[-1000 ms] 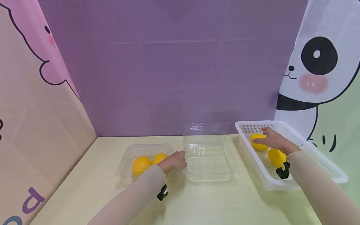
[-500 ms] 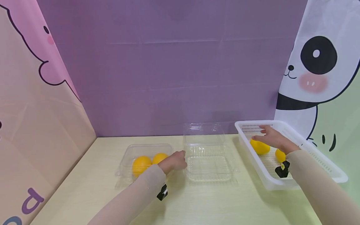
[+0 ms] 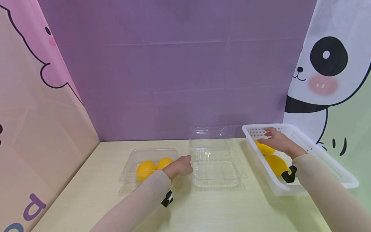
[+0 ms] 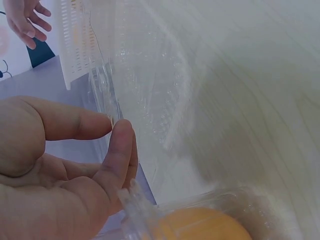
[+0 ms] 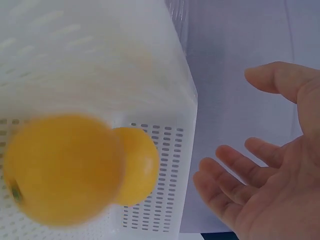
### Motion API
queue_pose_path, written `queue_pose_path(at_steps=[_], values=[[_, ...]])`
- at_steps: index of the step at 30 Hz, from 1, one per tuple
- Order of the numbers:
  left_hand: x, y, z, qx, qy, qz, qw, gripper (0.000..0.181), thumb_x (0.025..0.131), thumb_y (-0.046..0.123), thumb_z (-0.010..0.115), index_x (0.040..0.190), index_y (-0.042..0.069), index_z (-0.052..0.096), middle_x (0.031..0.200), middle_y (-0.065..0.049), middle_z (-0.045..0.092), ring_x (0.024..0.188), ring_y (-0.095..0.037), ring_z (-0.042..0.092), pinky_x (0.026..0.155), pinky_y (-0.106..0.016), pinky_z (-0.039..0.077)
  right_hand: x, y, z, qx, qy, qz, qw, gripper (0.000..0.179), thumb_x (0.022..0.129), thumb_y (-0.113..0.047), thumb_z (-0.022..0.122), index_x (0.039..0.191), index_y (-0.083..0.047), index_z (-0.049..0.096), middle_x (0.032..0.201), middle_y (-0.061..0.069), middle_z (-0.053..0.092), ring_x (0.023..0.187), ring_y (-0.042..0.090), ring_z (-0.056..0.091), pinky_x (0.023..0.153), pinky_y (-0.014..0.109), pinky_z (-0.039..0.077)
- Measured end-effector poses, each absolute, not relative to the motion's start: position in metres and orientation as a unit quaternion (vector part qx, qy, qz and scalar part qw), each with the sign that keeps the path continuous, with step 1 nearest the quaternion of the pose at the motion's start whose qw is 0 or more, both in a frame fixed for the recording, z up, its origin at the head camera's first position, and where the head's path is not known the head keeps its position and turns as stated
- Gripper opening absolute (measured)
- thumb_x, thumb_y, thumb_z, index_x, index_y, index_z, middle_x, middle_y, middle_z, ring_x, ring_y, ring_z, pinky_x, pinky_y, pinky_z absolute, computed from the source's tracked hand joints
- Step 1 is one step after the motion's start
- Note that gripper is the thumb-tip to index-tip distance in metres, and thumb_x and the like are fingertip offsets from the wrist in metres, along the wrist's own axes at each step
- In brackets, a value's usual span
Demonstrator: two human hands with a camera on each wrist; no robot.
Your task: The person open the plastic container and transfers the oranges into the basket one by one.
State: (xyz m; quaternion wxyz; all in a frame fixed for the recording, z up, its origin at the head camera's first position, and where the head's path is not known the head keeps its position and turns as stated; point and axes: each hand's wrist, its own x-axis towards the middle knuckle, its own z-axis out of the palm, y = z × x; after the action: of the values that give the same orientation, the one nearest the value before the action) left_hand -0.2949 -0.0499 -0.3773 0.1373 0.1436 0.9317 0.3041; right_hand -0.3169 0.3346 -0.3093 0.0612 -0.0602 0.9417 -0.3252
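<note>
My left hand [image 3: 180,166] is at the left edge of an open, clear plastic clamshell box [image 3: 215,175]. In the left wrist view its thumb and forefinger [image 4: 80,125] pinch the clear rim. Above the far left part of a white perforated basket [image 3: 265,175] hovers my right hand [image 3: 279,141], fingers spread and nothing held. Two oranges lie beneath it, a nearer orange [image 3: 276,165] and a farther orange [image 3: 264,148] by the left wall. The right wrist view shows the nearer one blurred, with a green stem spot.
Left of the open box stands another clear box [image 3: 151,155] holding at least two oranges [image 3: 146,170], partly behind my left arm. A purple backdrop [image 3: 185,80] rises behind the pale table [image 3: 203,209]; printed cloths flank both sides.
The two oranges in the basket shift about, the nearer one ending farther left toward the wall. My right hand drifts slightly left and up, staying spread. My left hand keeps its place.
</note>
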Motion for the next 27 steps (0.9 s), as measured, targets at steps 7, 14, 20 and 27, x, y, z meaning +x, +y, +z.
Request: queue_pose_path(at_steps=[7, 14, 20, 27], values=[[-0.294, -0.05, -0.377, 0.145, 0.931, 0.304, 0.137, 0.059, 0.089, -0.004, 0.058, 0.144, -0.013, 0.039, 0.127, -0.024, 0.059, 0.101, -0.028, 0.053, 0.104, -0.047, 0.044, -0.316, 0.328, -0.306, -0.07, 0.942, -0.325, 0.054, 0.084, 0.1, -0.038, 0.058, 0.153, 0.01, 0.015, 0.147, 0.038, 0.03, 0.128, 0.053, 0.038, 0.104, 0.068, 0.036], [-0.292, -0.049, -0.376, 0.143, 0.93, 0.308, 0.14, 0.06, 0.09, -0.003, 0.058, 0.145, -0.013, 0.038, 0.13, -0.025, 0.058, 0.114, -0.032, 0.056, 0.108, -0.049, 0.042, -0.315, 0.324, -0.303, -0.081, 0.939, -0.331, 0.052, 0.084, 0.1, -0.039, 0.059, 0.154, 0.009, 0.016, 0.148, 0.038, 0.03, 0.131, 0.053, 0.036, 0.105, 0.067, 0.034], [-0.29, -0.049, -0.376, 0.145, 0.93, 0.309, 0.137, 0.057, 0.088, -0.004, 0.059, 0.142, -0.014, 0.04, 0.126, -0.025, 0.059, 0.103, -0.029, 0.055, 0.104, -0.048, 0.045, -0.314, 0.319, -0.302, -0.089, 0.939, -0.328, 0.048, 0.085, 0.1, -0.041, 0.059, 0.154, 0.008, 0.016, 0.148, 0.037, 0.032, 0.131, 0.053, 0.036, 0.105, 0.068, 0.034], [-0.29, -0.05, -0.376, 0.151, 0.93, 0.307, 0.135, 0.057, 0.089, -0.004, 0.058, 0.142, -0.014, 0.04, 0.128, -0.026, 0.059, 0.105, -0.03, 0.055, 0.103, -0.048, 0.045, -0.311, 0.315, -0.3, -0.101, 0.937, -0.33, 0.043, 0.084, 0.1, -0.041, 0.058, 0.154, 0.008, 0.016, 0.147, 0.037, 0.033, 0.131, 0.053, 0.036, 0.106, 0.067, 0.034]])
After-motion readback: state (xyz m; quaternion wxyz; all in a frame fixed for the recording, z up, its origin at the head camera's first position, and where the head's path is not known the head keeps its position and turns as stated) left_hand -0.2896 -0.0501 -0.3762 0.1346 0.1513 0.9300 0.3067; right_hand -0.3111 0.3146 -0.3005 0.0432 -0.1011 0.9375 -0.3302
